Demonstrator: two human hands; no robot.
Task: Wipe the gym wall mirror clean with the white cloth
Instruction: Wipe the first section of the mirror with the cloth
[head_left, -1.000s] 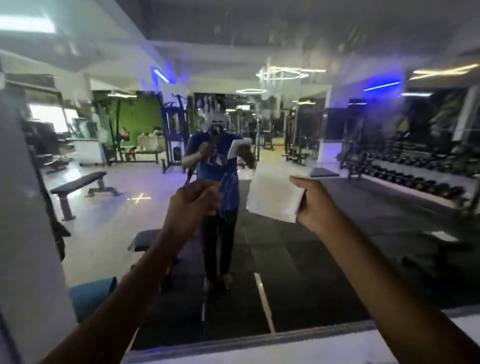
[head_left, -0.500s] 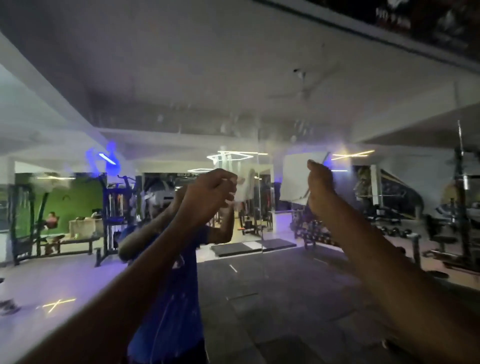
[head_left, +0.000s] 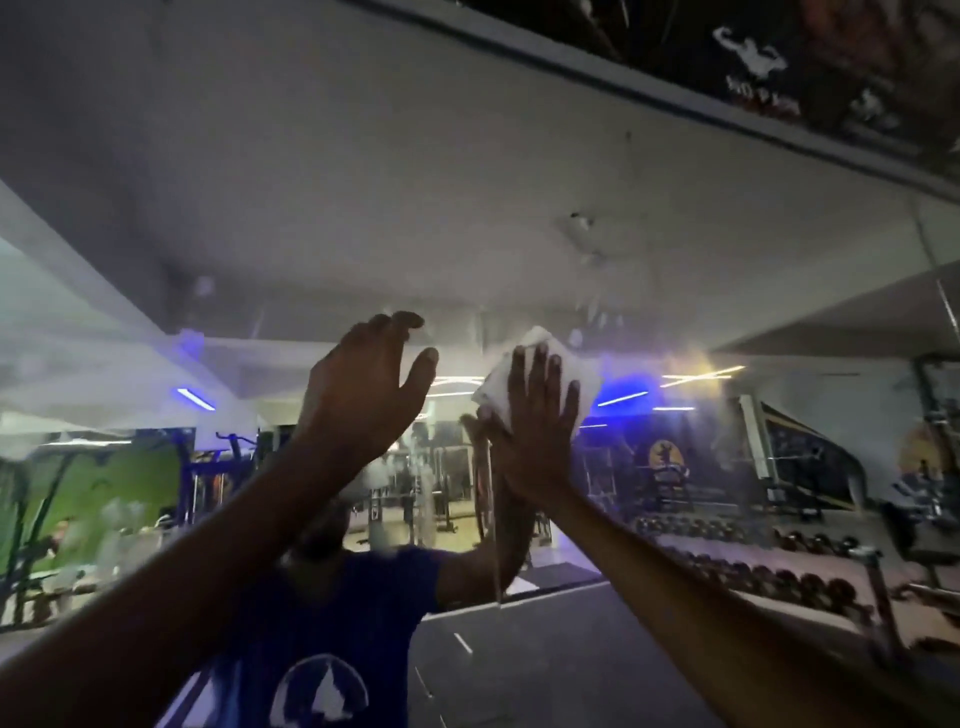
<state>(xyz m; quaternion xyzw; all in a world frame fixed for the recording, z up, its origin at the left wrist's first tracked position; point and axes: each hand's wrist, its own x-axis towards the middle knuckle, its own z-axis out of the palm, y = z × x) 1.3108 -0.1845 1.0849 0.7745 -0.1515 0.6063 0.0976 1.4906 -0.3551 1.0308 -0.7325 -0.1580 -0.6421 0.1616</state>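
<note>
The wall mirror (head_left: 363, 171) fills the view and carries smears and drips in its upper middle. My right hand (head_left: 530, 421) lies flat with straight fingers and presses the folded white cloth (head_left: 584, 387) against the glass high up. My left hand (head_left: 363, 389) is raised just left of it, fingers spread and relaxed, holding nothing; whether it touches the glass is unclear. Both forearms reach up from the bottom corners. My reflection in a blue shirt (head_left: 332, 623) shows below the hands.
The mirror's top frame (head_left: 675, 98) runs diagonally across the upper right, with a dark poster (head_left: 779, 67) above it. A vertical seam (head_left: 940, 270) crosses the glass at far right. The reflection shows dumbbell racks (head_left: 753, 566), gym machines and a green wall (head_left: 119, 483).
Both hands rose as the view tilted up. My right hand went from pinching the cloth to pressing it flat on the glass. My left fist opened into a spread hand.
</note>
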